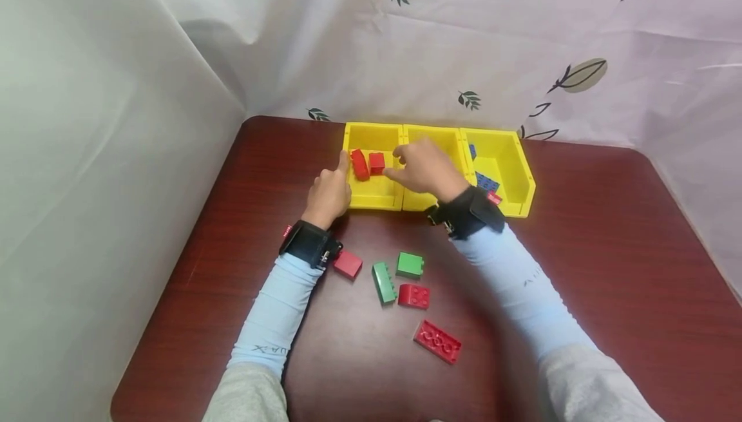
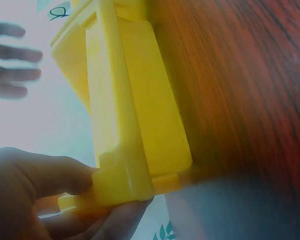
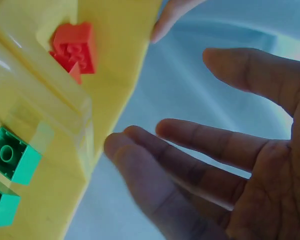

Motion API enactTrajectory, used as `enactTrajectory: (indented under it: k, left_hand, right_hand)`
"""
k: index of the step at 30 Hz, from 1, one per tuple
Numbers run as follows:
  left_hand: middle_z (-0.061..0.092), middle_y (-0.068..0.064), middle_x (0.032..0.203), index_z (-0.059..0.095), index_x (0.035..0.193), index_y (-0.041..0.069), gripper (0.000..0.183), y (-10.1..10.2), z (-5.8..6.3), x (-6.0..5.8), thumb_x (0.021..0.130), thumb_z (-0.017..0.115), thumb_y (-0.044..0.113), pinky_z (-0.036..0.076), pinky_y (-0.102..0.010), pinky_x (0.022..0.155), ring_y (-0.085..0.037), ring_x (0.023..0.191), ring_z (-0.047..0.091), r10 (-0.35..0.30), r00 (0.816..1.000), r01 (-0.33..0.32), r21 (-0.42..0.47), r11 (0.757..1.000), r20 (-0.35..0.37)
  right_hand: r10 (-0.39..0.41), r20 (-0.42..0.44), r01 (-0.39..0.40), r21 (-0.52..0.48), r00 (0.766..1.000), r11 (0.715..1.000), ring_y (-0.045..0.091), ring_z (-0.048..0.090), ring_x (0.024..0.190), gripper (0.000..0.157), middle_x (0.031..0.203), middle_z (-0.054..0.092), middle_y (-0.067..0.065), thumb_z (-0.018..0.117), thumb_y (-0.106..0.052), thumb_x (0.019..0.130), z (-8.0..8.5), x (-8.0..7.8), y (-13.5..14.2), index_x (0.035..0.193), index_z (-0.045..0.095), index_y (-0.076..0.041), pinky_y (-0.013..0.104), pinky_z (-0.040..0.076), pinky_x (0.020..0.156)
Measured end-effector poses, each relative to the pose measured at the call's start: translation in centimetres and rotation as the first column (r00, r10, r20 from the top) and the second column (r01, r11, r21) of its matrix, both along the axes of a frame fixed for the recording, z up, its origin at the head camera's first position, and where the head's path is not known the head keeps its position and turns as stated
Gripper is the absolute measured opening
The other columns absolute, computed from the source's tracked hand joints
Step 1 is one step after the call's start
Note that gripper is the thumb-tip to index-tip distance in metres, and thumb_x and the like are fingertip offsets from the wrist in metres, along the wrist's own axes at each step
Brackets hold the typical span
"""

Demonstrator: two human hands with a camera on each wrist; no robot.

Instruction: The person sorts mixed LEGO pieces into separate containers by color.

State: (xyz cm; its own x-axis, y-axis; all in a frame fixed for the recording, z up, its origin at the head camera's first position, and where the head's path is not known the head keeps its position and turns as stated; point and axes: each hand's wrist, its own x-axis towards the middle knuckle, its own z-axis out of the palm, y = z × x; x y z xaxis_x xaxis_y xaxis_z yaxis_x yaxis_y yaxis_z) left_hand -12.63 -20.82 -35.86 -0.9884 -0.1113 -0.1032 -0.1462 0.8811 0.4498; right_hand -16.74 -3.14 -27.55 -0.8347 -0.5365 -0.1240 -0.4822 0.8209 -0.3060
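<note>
My left hand (image 1: 329,195) is at the left side of the yellow bins. In the left wrist view its thumb and fingers pinch the corner of a yellow bin (image 2: 140,110). My right hand (image 1: 428,167) hovers over the bins with nothing held, its fingers spread and loosely bent in the right wrist view. Below it, the left bin (image 1: 377,201) holds two red bricks, one upright block (image 1: 377,163) and one tilted (image 1: 359,165). Green bricks (image 3: 15,155) lie in the neighbouring bin, which my right hand mostly covers in the head view.
The right bin (image 1: 516,177) holds blue bricks (image 1: 487,182). On the dark wooden table (image 1: 232,280) in front lie two green bricks (image 1: 410,265) and three red ones (image 1: 438,341), one upside down. A white patterned cloth (image 1: 324,42) hangs behind.
</note>
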Motion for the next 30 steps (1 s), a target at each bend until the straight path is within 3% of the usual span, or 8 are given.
enactTrajectory:
  k: [9,16,21,26,30]
  left_hand:
    - [0.058,-0.021,0.091,0.017,0.157,0.017,0.067,0.0,-0.2,0.3,0.099,0.052,0.013,0.053,-0.039,0.072,-0.032,0.075,0.058,-0.002,1.000,0.002,0.002,1.000,-0.019]
    - [0.055,-0.016,0.084,0.016,0.157,0.017,0.070,0.0,-0.4,0.5,0.099,0.054,0.014,0.053,-0.034,0.071,-0.029,0.068,0.056,0.000,1.000,0.000,0.003,1.000,-0.031]
    - [0.054,-0.015,0.081,0.013,0.158,0.017,0.072,0.2,-0.3,0.4,0.099,0.054,0.015,0.051,-0.034,0.069,-0.028,0.066,0.054,-0.004,1.000,0.005,0.004,1.000,-0.031]
    - [0.056,-0.017,0.085,0.015,0.157,0.016,0.071,0.3,-0.2,0.2,0.098,0.055,0.014,0.051,-0.036,0.071,-0.030,0.070,0.056,0.004,1.000,-0.004,0.003,1.000,-0.029]
    - [0.055,-0.016,0.084,0.014,0.158,0.017,0.072,0.3,-0.3,0.2,0.098,0.055,0.014,0.052,-0.035,0.071,-0.030,0.069,0.055,0.004,1.000,-0.004,0.003,1.000,-0.027]
  right_hand:
    - [0.016,-0.006,-0.017,-0.080,1.000,0.997,0.030,0.065,0.106,0.053,0.118,0.070,0.014,0.071,-0.038,0.088,-0.1,4.7,3.8,0.128,0.064,-0.004,0.043,0.054,0.092]
    - [0.007,-0.124,-0.034,-0.220,0.992,0.975,0.028,0.064,0.097,0.041,0.108,0.070,0.014,0.077,-0.030,0.084,-0.8,7.7,6.5,0.114,0.070,-0.002,0.043,0.055,0.089]
    - [0.037,-0.195,-0.086,-0.250,0.980,0.964,0.024,0.065,0.091,0.042,0.104,0.070,0.012,0.082,-0.026,0.080,-1.8,10.0,8.4,0.112,0.069,-0.003,0.042,0.057,0.084]
    - [0.122,-0.248,-0.185,-0.248,0.961,0.951,0.021,0.069,0.087,0.043,0.101,0.071,0.010,0.086,-0.024,0.075,-3.8,12.2,9.1,0.108,0.070,-0.003,0.036,0.059,0.077]
    - [0.230,-0.152,-0.260,-0.214,0.961,0.942,0.016,0.067,0.085,0.039,0.098,0.069,0.006,0.086,-0.024,0.074,-5.6,13.5,9.4,0.105,0.072,-0.005,0.033,0.058,0.076]
